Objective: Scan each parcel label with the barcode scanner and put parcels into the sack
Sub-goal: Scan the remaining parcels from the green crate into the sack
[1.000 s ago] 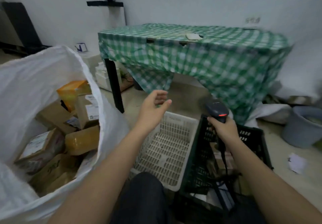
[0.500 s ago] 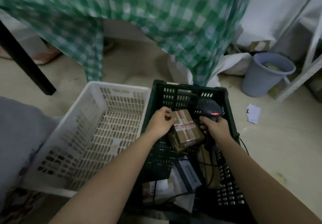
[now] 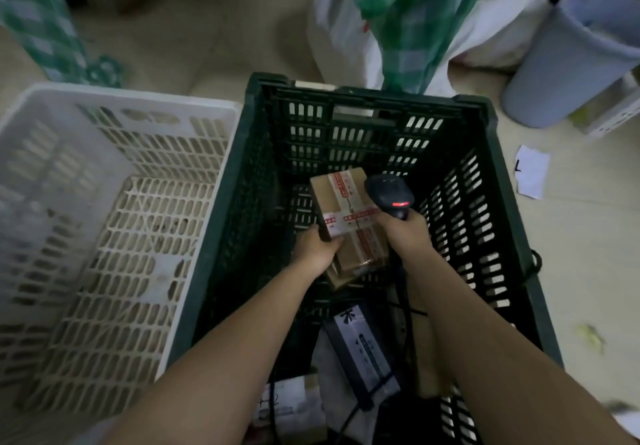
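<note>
Inside the dark green crate [image 3: 498, 181], my left hand [image 3: 317, 247] grips a small brown cardboard parcel [image 3: 343, 209] crossed with red-and-white tape. My right hand [image 3: 407, 233] holds the black barcode scanner [image 3: 389, 195] by its handle, just right of the parcel, with a red light showing on its head. The scanner's cable runs down along my right forearm. More parcels lie lower in the crate: a dark flat one [image 3: 360, 351] and a white-labelled one [image 3: 294, 403]. The sack is out of view.
A white slatted basket [image 3: 114, 98] stands against the crate's left side. A grey bucket [image 3: 568, 60] is at the far right, with a paper scrap [image 3: 531, 170] on the floor. Green checked cloth [image 3: 398, 14] hangs beyond the crate.
My view has swung from the sack down to the crate. My left hand, empty a second ago, now grips the taped parcel and has raised it beside the scanner.
</note>
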The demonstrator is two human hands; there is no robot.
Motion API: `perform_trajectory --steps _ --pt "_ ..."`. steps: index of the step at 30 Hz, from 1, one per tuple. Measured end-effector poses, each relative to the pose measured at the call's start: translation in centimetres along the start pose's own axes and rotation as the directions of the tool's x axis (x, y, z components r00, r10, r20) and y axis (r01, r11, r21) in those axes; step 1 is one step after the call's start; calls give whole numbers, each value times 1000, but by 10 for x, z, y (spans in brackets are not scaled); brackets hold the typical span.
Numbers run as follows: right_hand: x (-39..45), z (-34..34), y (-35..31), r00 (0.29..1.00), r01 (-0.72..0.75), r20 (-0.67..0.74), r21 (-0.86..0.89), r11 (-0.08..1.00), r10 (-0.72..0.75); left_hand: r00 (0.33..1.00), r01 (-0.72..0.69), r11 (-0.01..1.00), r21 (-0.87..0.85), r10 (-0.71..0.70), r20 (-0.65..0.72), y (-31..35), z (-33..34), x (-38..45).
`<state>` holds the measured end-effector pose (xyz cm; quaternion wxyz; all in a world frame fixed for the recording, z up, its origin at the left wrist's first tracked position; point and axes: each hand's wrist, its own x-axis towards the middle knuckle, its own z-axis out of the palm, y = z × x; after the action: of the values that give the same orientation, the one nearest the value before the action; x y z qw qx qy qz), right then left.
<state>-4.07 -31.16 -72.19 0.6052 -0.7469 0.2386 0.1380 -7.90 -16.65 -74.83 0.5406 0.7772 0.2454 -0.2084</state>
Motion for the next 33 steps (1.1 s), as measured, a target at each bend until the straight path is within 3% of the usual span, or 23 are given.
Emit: perform_trajectory --steps 7,12,21,26,33 --pt "-10 0 2 998 26 -51 58 998 -23 997 16 962 -274 7 83 15 -4 -17" --pt "-52 -9 -31 992 108 -83 147 983 -96 989 -83 956 -281 114 94 47 -32 -60" --pt "-166 -14 -121 932 349 55 134 928 -358 953 -304 921 -244 296 -70 104 -126 -192" --pt "-226 0 -148 892 378 213 136 916 -400 965 -250 910 -330 207 -162 95 -185 -263" --pt "-292 35 -138 874 233 390 192 953 -292 974 -144 879 -454 45 -222 49 -228 -317"
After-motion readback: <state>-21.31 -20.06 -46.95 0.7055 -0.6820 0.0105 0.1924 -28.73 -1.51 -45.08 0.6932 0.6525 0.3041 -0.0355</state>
